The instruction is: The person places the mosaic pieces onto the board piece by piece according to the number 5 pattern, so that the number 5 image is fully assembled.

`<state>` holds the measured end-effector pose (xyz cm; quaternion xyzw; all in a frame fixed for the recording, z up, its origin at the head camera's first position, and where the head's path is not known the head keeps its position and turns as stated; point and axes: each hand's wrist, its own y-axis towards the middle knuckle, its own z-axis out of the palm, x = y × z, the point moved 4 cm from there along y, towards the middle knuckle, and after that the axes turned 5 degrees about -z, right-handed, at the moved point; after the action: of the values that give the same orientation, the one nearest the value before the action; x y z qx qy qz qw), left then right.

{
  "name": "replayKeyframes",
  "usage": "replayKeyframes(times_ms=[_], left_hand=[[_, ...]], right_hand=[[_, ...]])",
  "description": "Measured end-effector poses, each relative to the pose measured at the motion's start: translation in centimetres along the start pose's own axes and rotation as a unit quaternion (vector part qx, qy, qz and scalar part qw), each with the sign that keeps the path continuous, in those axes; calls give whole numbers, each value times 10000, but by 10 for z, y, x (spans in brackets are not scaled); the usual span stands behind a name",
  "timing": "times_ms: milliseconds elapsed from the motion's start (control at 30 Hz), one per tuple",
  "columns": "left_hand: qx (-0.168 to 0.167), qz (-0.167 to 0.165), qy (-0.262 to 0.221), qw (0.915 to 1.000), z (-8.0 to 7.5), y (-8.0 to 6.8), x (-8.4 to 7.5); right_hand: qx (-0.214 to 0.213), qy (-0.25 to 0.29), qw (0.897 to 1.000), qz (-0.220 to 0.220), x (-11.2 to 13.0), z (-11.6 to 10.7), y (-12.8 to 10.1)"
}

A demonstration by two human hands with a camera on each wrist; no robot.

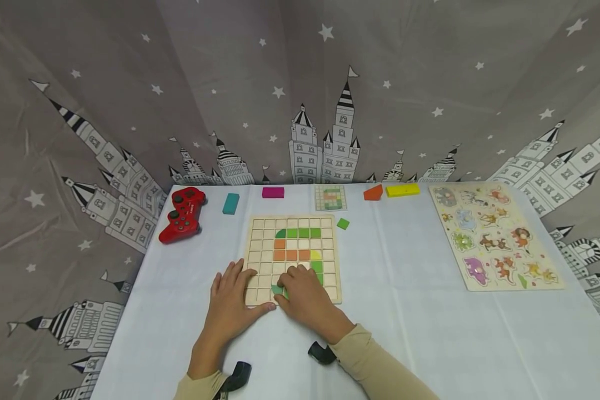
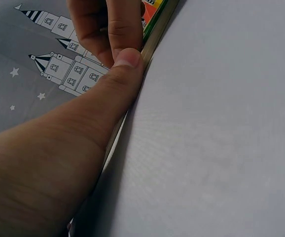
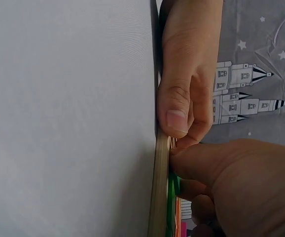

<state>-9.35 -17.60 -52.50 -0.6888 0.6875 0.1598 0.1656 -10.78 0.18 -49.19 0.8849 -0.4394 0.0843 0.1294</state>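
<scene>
A wooden grid board point(image 1: 260, 233) lies on the white tablecloth, with green, orange and yellow tiles set in its upper and right cells. My left hand point(image 1: 237, 286) rests flat on the board's near-left corner, and its thumb point(image 2: 125, 64) presses against the front edge point(image 2: 155, 42). My right hand point(image 1: 300, 291) pinches a small green tile point(image 1: 277, 289) over the bottom row of the board. In the right wrist view the green tile point(image 3: 172, 190) shows against the board's edge point(image 3: 160, 197), beside the left thumb point(image 3: 177, 113).
A red game controller point(image 1: 182, 214), a teal block point(image 1: 230, 203) and a magenta block point(image 1: 273, 192) lie at the far left. A pattern card point(image 1: 330, 197), a loose green tile point(image 1: 343, 223), an orange block point(image 1: 373, 193) and a yellow block point(image 1: 402, 190) lie behind the board. An animal puzzle point(image 1: 495, 236) lies at the right.
</scene>
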Motion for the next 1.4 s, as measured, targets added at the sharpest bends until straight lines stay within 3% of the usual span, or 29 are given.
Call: replayKeyframes(times_ms=[1067,1400], left_hand=[[162,-134,-3,9998,3,-2,-1],[46,-18,41,10000,-1,-1,-1]], right_hand=[[-189,-114,9997,145,4,0,-2],[-122,-145,9997,134,1,-2,-2]])
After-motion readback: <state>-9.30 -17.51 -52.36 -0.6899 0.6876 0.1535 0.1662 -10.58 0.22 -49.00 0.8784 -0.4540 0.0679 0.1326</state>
